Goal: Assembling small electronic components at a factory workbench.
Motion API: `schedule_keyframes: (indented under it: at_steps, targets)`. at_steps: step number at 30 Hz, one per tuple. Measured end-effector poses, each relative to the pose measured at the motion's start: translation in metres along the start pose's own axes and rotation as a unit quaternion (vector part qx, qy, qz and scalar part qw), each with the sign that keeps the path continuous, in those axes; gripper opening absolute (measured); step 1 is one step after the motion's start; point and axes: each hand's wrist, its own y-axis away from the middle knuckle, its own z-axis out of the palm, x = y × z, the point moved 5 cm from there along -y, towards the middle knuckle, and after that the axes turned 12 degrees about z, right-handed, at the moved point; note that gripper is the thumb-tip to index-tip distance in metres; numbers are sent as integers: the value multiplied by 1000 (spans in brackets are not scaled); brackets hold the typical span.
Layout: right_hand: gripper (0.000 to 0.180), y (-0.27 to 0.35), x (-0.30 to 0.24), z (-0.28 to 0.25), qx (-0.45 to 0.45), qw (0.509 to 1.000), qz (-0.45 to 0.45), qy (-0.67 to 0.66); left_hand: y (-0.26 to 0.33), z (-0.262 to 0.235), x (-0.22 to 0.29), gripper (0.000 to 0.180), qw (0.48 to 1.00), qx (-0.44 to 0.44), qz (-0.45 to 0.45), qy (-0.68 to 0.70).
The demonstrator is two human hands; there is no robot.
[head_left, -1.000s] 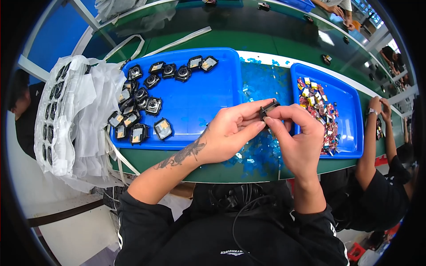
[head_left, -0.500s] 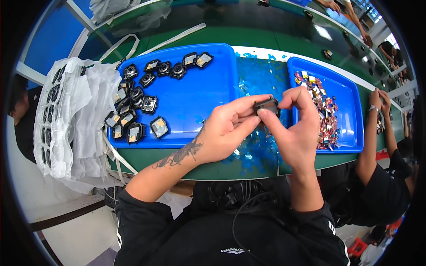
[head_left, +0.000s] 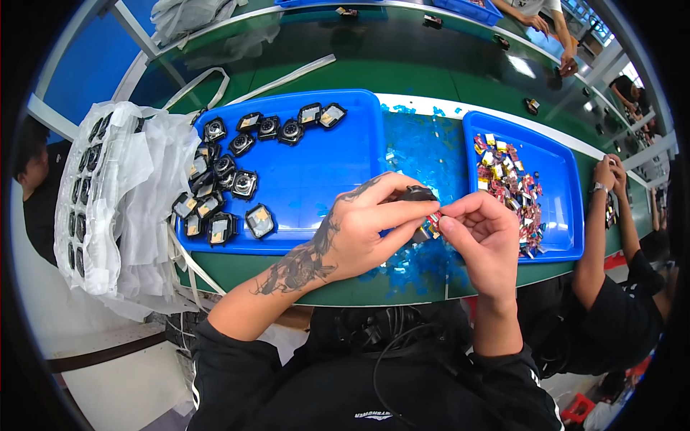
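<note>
- The left hand (head_left: 359,226) is closed in a pinch on a black case (head_left: 417,193), held above the table between the two trays.
- The right hand (head_left: 487,241) has its thumb and forefinger brought together on a small red part (head_left: 433,220), just below the case — whether the two are joined is hidden by the fingers.
- So this one case looks partway through handling; it is off the trays and not set down.
- In the left tray (head_left: 327,161), more black cases (head_left: 244,184) lie bunched along the left side, some with a round disc up, others with a silver panel up. Whether they are finished or waiting, I cannot tell.
- The right tray (head_left: 564,197) holds a loose heap of small red, yellow and white parts (head_left: 528,205), which suggests many pieces have been through here.
- Scraps of blue film (head_left: 420,154) litter the table between the trays.
- Left of the left tray stands a wrapped stack of packing sheets (head_left: 136,179) — black cases show in its pockets, so the batch seems well short of cleared.
</note>
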Motion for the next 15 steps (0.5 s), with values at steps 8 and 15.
schedule_keyframes:
  at_steps: [8, 15]
  targets:
    - [7, -8, 6, -1, -42, 996, 52, -52, 1, -1, -4, 21, 999, 7, 14, -35]
    - [7, -10, 12, -2, -68, 989, 92, -92, 3, 1, -1, 19, 994, 6, 38, -102]
